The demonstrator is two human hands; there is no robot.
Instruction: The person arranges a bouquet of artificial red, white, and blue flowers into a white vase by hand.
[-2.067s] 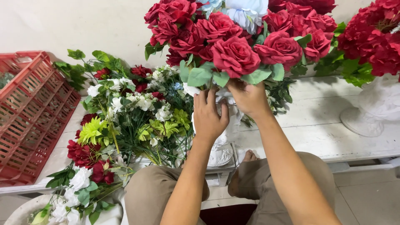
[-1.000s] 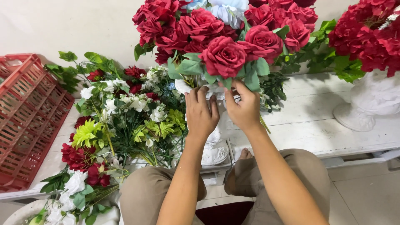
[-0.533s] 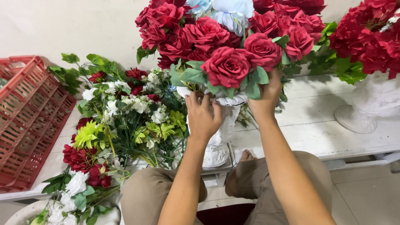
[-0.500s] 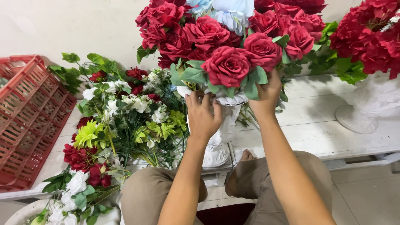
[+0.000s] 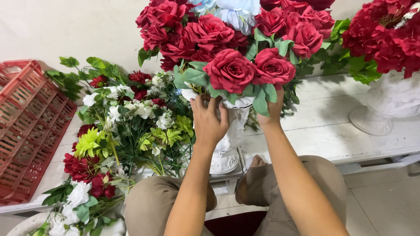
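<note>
Two hands work under a large bouquet of red fabric roses (image 5: pixel 229 70) set in a white moulded pedestal vase (image 5: pixel 232 131) on the white painted worktop (image 5: pixel 332 135). The left hand (image 5: pixel 209 120) grips the vase's neck; the right hand (image 5: pixel 271 109) reaches up among the leaves, its fingers hidden (I cannot tell what they hold). The arrangement looks top-heavy, so a hard tug could tip it toward the loose mixed flowers (image 5: pixel 131 126) beside it.
</note>
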